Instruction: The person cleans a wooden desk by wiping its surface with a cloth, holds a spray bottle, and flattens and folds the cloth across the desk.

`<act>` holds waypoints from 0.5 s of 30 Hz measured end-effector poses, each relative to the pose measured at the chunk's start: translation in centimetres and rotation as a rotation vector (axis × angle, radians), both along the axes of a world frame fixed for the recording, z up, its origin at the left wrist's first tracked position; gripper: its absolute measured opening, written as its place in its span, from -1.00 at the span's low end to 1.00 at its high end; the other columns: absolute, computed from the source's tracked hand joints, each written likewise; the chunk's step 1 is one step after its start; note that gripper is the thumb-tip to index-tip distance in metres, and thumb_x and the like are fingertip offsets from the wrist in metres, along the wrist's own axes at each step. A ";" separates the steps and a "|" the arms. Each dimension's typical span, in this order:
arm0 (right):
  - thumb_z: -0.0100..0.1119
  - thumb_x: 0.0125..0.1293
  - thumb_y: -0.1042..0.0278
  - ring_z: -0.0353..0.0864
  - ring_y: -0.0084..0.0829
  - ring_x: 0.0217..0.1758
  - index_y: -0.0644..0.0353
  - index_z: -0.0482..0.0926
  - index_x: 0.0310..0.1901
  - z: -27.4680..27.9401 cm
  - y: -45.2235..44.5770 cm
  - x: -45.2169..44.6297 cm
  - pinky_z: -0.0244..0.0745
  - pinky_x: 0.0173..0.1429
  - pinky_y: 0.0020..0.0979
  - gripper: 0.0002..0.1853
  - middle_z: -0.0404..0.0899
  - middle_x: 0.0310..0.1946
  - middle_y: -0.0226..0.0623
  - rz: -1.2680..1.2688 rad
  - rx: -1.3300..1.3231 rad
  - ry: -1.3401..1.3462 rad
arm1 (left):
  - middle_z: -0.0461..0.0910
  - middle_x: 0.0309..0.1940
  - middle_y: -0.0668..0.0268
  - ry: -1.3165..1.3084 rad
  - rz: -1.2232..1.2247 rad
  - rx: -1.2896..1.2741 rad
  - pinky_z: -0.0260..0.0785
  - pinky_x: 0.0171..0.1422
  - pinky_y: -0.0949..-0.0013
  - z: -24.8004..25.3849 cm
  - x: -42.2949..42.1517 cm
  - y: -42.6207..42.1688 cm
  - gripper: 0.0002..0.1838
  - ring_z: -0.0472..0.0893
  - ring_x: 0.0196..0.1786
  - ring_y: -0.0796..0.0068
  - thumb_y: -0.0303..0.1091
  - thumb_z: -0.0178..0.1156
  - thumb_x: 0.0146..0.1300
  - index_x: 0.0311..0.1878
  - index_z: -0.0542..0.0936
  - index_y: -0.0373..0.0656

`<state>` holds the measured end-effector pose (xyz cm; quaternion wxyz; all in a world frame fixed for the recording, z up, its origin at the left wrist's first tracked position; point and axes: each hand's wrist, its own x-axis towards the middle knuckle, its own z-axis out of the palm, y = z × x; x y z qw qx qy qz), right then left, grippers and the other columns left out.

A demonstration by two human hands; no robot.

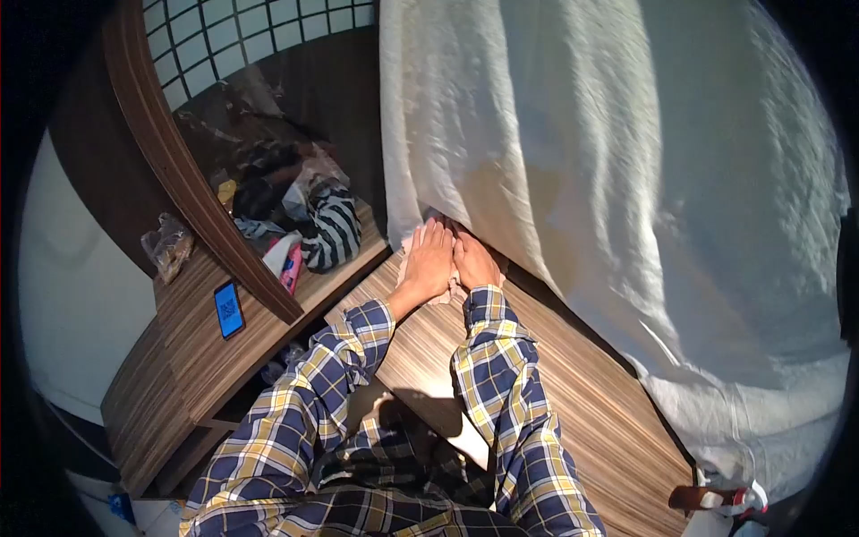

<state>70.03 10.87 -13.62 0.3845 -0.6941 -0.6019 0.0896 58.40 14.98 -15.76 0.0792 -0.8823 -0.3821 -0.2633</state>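
Note:
A pale pink cloth (440,296) lies crumpled on the wood-grain surface (573,385), in its far corner. My left hand (428,268) rests flat on this cloth, fingers stretched forward and close together. Beside it, my right hand (476,264) is against the cloth, angled toward the left fingertips. The right fingers are mostly hidden by the left hand and the edge of the white curtain (582,179), which hangs right over the fingertips.
Left of my arms, a phone (229,311) with a lit screen lies on a wooden ledge (179,358) near a clear plastic bag (168,249). Behind a brown upright (192,179) are heaped fabrics, including a striped cloth (332,228). A brown-and-red object (707,498) sits at lower right.

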 end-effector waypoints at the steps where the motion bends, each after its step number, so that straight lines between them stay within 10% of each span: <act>1: -0.20 0.44 0.03 0.49 0.05 0.23 0.25 0.53 0.17 -0.6 -0.1 0.2 0.35 0.31 -0.10 -0.48 0.54 0.11 0.13 -0.021 0.051 0.009 | 0.30 0.33 -0.19 -0.039 -0.036 0.016 0.00 0.52 -0.13 -0.2 0.1 -0.2 -0.32 0.20 0.48 -0.12 -0.45 0.17 0.07 0.31 0.30 -0.43; 8: -0.14 0.37 -0.07 0.51 0.14 0.20 0.30 0.60 0.06 -3.2 -1.9 4.5 0.34 0.32 -0.02 -0.42 0.53 0.08 0.23 -0.190 -0.300 -0.028 | 0.57 0.04 -0.05 0.153 -0.177 -0.253 0.02 0.47 -0.11 -1.8 3.9 -1.2 -0.60 0.42 0.25 0.01 -0.16 0.06 0.25 -0.06 0.62 -0.32; 15: -0.02 0.40 0.09 0.53 0.03 0.19 0.15 0.54 0.20 -2.1 -9.0 5.5 0.35 0.30 -0.10 -0.55 0.57 0.12 0.02 -0.403 -0.253 -0.163 | 0.49 0.18 -0.10 0.151 -0.453 -0.397 -0.02 0.50 -0.10 -0.1 5.2 -5.5 -0.47 0.41 0.29 0.00 -0.13 0.01 0.28 0.12 0.52 -0.41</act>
